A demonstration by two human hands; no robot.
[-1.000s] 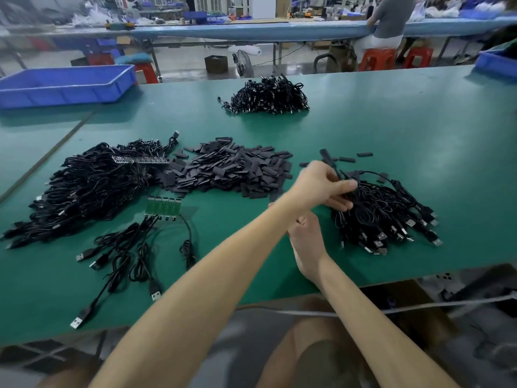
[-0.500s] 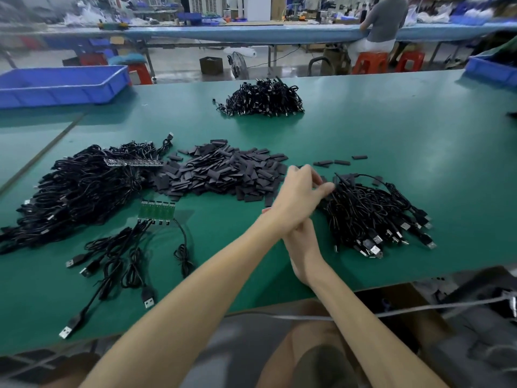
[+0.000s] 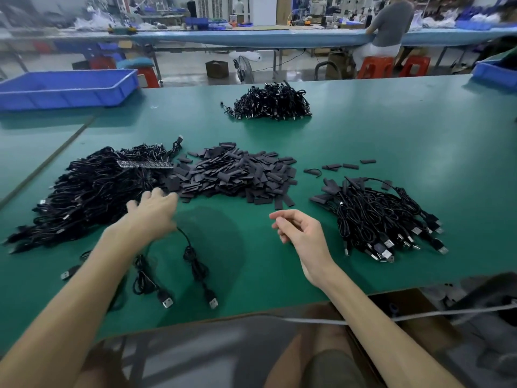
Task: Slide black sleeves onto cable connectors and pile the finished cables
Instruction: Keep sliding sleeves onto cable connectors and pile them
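A heap of flat black sleeves (image 3: 237, 175) lies mid-table. To its left spreads a large tangle of black USB cables (image 3: 92, 189). A smaller pile of cables (image 3: 377, 217) sits at the right, plugs pointing toward me, with a few sleeves on its far side. My left hand (image 3: 152, 210) is blurred, fingers stretched out over the near edge of the left tangle, holding nothing. My right hand (image 3: 300, 233) hovers above bare green mat between the piles, fingers loosely curled and empty.
Three loose cables (image 3: 167, 267) lie near the table's front edge under my left forearm. Another cable pile (image 3: 272, 102) sits far back. A blue tray (image 3: 67, 86) stands back left, a blue bin (image 3: 495, 72) back right. A person (image 3: 389, 29) sits at the far bench.
My left hand has left the right pile and swung across to the left tangle, uncrossing my arms. My right hand has shifted right and opened loosely.
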